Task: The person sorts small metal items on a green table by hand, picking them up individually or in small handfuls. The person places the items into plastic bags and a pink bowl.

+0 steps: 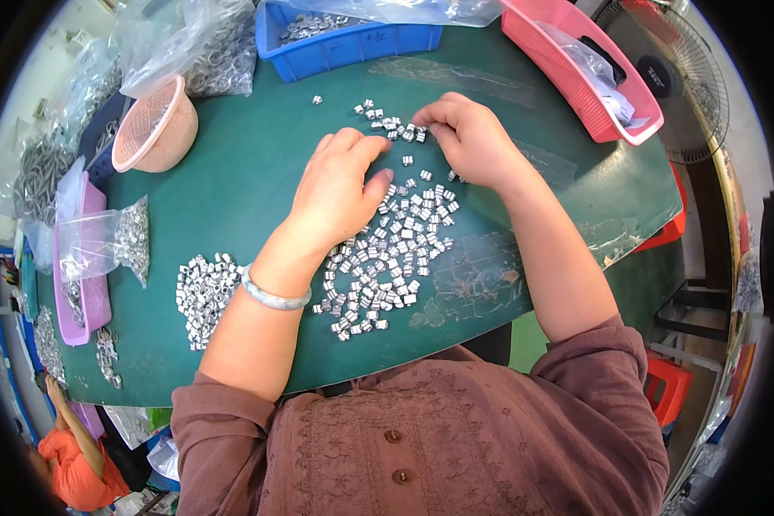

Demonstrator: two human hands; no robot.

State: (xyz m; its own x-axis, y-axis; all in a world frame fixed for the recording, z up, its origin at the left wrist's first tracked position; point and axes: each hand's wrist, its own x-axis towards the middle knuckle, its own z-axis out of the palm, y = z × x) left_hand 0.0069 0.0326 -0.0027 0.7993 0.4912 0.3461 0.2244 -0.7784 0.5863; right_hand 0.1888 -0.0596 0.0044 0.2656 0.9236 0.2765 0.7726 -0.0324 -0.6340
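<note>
Many small silvery metal pieces [396,236] lie loosely spread on the green tabletop [258,193], in front of me and between my arms. At the far end of this spread, my right hand [477,142] has its fingers bent, thumb and forefinger close together at a small cluster of pieces [396,129]. Whatever is between those fingertips is too small to make out. My left hand [340,185] is palm down at the left edge of the spread, thumb apart from the forefinger, with no piece visible in it. Left of my left forearm sits a denser heap of pieces [206,297].
At the back stand a blue bin [353,47] of metal parts and a pink basket [576,73]. A peach basket [159,129], a purple basket [82,301] and bagged parts [132,236] line the left. A fan [662,77] stands far right. Another person [77,464] is lower left.
</note>
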